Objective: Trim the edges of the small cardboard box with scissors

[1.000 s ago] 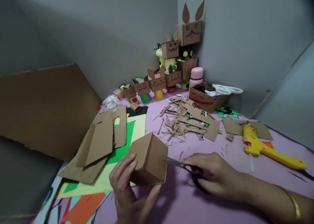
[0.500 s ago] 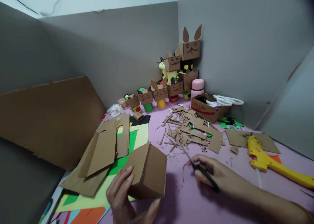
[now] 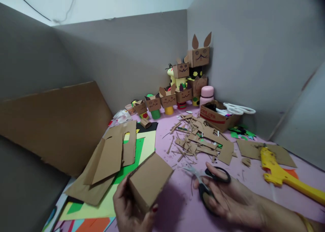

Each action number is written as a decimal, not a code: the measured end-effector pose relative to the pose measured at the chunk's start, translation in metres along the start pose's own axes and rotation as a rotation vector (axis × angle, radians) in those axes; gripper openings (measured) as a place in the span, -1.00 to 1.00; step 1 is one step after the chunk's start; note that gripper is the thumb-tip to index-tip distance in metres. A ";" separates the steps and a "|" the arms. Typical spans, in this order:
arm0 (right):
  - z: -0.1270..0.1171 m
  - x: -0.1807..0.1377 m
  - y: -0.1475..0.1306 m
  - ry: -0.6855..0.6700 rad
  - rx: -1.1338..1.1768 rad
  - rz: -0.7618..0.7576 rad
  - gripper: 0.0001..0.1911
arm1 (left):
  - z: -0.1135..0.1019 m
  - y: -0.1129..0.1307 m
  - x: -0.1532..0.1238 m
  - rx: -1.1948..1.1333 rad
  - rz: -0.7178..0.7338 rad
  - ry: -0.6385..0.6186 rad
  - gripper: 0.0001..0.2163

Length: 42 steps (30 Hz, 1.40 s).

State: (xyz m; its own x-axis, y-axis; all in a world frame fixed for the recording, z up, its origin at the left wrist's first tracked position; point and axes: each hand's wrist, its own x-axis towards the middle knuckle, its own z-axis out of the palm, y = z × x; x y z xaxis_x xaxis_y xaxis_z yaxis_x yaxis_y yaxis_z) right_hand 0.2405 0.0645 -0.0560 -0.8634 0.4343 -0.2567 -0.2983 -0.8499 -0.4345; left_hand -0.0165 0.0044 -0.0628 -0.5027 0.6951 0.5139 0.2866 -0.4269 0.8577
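Left hand [image 3: 128, 210] grasps cardboard box [image 3: 151, 179] by its near-left side; right hand [image 3: 233, 199] holds scissors [image 3: 202, 189].

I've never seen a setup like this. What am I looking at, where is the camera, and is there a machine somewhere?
There's no robot here: these are a person's own bare hands. The camera is worn on that person's head, looking forward and down, so you see roughly what they see.

The left hand holds a small cardboard box. The right hand holds black-handled scissors, with the blades pointing away from the person.

On the pinkish table lie cardboard scraps, with a yellow glue gun to the right. Cardboard pieces rest on coloured paper to the left. Toward the back stand box-headed figures with drawn faces, and a pink bottle.
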 end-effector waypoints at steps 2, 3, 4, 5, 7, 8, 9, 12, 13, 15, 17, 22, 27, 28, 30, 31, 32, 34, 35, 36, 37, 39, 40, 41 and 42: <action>0.005 0.000 0.004 -0.005 -0.148 -0.033 -0.39 | 0.002 0.000 0.001 -0.002 0.112 -0.054 -0.29; 0.007 0.000 0.007 0.025 -0.257 -0.136 -0.42 | 0.003 0.000 0.002 0.008 0.181 -0.069 -0.28; 0.009 0.001 0.010 0.039 -0.378 -0.222 -0.43 | 0.003 0.000 0.004 0.023 0.253 -0.076 -0.28; 0.010 0.001 0.012 0.084 -0.463 -0.289 -0.43 | 0.003 -0.001 0.005 0.042 0.312 -0.074 -0.29; 0.011 0.003 0.017 0.146 -0.637 -0.414 -0.46 | 0.002 -0.001 0.007 0.102 0.412 -0.073 -0.31; 0.011 0.003 0.018 0.156 -0.737 -0.470 -0.49 | 0.001 -0.001 0.007 0.143 0.457 -0.074 -0.32; 0.012 0.003 0.019 0.133 -0.855 -0.519 -0.52 | 0.001 0.000 0.008 0.187 0.498 -0.081 -0.33; 0.015 0.002 0.022 0.040 -1.165 -0.520 -0.63 | 0.003 0.004 0.008 0.286 0.600 -0.117 -0.34; 0.016 0.002 0.022 0.069 -1.161 -0.498 -0.67 | 0.005 0.006 0.008 0.295 0.622 -0.119 -0.33; 0.017 0.003 0.022 0.167 -1.076 -0.466 -0.71 | 0.008 0.010 0.008 0.305 0.657 -0.115 -0.28; 0.018 0.004 0.022 0.184 -1.083 -0.498 -0.70 | 0.010 0.012 0.008 0.312 0.680 -0.120 -0.24; 0.020 0.004 0.020 0.316 -1.119 -0.457 -0.74 | 0.008 0.007 0.001 0.297 0.536 -0.176 -0.28; 0.014 -0.001 0.018 0.237 -1.316 -0.580 -0.72 | 0.010 0.003 -0.006 0.238 0.318 -0.228 -0.33; 0.013 -0.003 0.018 0.255 -1.319 -0.614 -0.68 | 0.011 0.003 -0.007 0.233 0.297 -0.226 -0.33; 0.011 -0.005 0.017 0.288 -1.362 -0.711 -0.59 | 0.012 0.003 -0.007 0.232 0.263 -0.218 -0.34; 0.011 -0.006 0.016 0.288 -1.401 -0.735 -0.57 | 0.012 0.004 -0.007 0.234 0.249 -0.220 -0.35; 0.012 -0.007 0.016 0.278 -1.440 -0.730 -0.57 | 0.012 0.004 -0.007 0.240 0.238 -0.225 -0.35; 0.014 -0.009 0.015 0.281 -1.499 -0.708 -0.60 | 0.011 0.003 -0.007 0.253 0.235 -0.234 -0.35; 0.015 -0.010 0.015 0.305 -1.518 -0.729 -0.59 | 0.010 0.003 -0.007 0.258 0.229 -0.237 -0.35; 0.015 -0.010 0.015 0.331 -1.543 -0.757 -0.56 | 0.010 0.003 -0.007 0.263 0.223 -0.237 -0.36; 0.015 -0.010 0.015 0.340 -1.578 -0.763 -0.55 | 0.010 0.003 -0.007 0.272 0.227 -0.236 -0.36; 0.012 -0.008 0.015 0.297 -1.642 -0.681 -0.61 | 0.010 0.003 -0.005 0.301 0.297 -0.237 -0.34; 0.010 -0.006 0.015 0.307 -1.622 -0.662 -0.62 | 0.010 0.004 -0.004 0.320 0.365 -0.242 -0.33; 0.008 -0.005 0.015 0.326 -1.563 -0.659 -0.62 | 0.009 0.005 -0.001 0.337 0.454 -0.248 -0.31; 0.006 -0.004 0.015 0.358 -1.472 -0.675 -0.58 | 0.009 0.007 0.001 0.351 0.547 -0.258 -0.28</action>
State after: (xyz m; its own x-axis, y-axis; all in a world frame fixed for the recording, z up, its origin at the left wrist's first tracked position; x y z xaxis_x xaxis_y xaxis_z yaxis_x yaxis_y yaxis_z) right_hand 0.2368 0.0486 -0.0559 -0.5535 0.8026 0.2226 0.2398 0.4095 -0.8802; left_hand -0.0077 0.0075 -0.0565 -0.0138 0.5673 0.8234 0.7116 -0.5729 0.4067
